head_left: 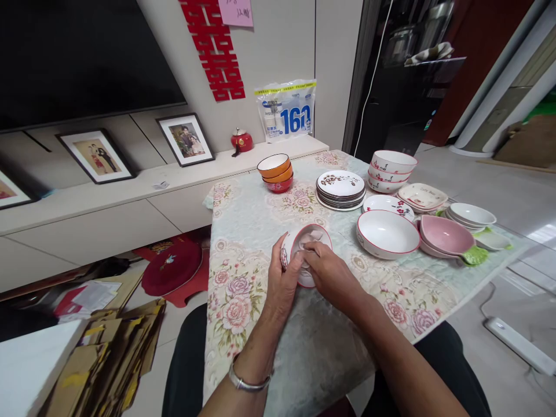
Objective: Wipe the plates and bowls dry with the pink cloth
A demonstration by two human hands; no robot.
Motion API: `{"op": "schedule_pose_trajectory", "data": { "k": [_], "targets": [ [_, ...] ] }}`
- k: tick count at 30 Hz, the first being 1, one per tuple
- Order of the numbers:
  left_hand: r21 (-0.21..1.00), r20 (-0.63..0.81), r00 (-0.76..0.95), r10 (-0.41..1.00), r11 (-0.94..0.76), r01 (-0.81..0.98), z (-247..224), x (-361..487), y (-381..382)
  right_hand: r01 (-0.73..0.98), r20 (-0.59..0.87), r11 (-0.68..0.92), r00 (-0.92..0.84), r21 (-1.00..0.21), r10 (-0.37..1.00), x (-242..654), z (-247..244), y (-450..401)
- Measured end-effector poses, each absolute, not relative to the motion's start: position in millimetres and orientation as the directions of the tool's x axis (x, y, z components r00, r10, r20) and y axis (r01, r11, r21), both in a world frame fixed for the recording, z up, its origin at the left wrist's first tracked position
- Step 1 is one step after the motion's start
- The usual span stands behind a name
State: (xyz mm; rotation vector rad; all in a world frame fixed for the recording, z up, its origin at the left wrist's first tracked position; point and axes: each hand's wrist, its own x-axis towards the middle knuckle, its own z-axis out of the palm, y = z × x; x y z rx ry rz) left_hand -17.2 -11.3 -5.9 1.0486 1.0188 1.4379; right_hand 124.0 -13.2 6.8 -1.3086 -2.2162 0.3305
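Observation:
Near the table's front, my left hand (281, 281) grips a small white bowl (297, 233) with a red rim and a pattern on its outer wall. The bowl is tilted, so its inside faces toward the right. My right hand (332, 271) reaches into it with bent fingers, pinching a crumpled white tissue or cloth (313, 237) against the inner wall. Part of the tissue is hidden by my fingers. To the right, apart from both hands, stands a larger white bowl (388, 233) with a red rim.
On the flowered tablecloth (243, 231) stand stacked orange bowls (273, 165), a pile of plates (341, 184), stacked white bowls (393, 162), squarish dishes (422, 196), pink leaf-shaped bowls (447, 234) and small white bowls (473, 213). Folded cardboard (104, 359) lies on the floor at left.

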Motion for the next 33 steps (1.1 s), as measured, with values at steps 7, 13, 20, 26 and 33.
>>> {"op": "schedule_pose_trajectory", "data": {
  "k": [7,13,20,26,33],
  "targets": [
    [0.948,0.099,0.035,0.994,-0.084,-0.307,-4,-11,-14,0.656,0.5,0.649,-0.442,-0.385,0.744,122,14,-12],
    [0.979,0.127,-0.012,0.992,-0.128,-0.161,0,-13,-18,0.821,0.232,0.358,-0.28,-0.446,0.932,121,15,-13],
    [0.983,0.164,-0.118,0.979,-0.171,-0.059,5,-18,-16,0.368,0.273,0.295,-0.113,-0.882,0.956,142,31,-17],
    [0.961,0.276,-0.09,0.957,-0.272,0.055,11,-24,-18,0.252,0.371,0.291,0.381,-0.923,0.847,152,32,-12],
    [0.921,0.381,-0.009,0.924,-0.379,0.086,11,-23,-18,0.345,0.449,0.394,0.093,-0.852,0.889,150,34,-14]
  ]
}}
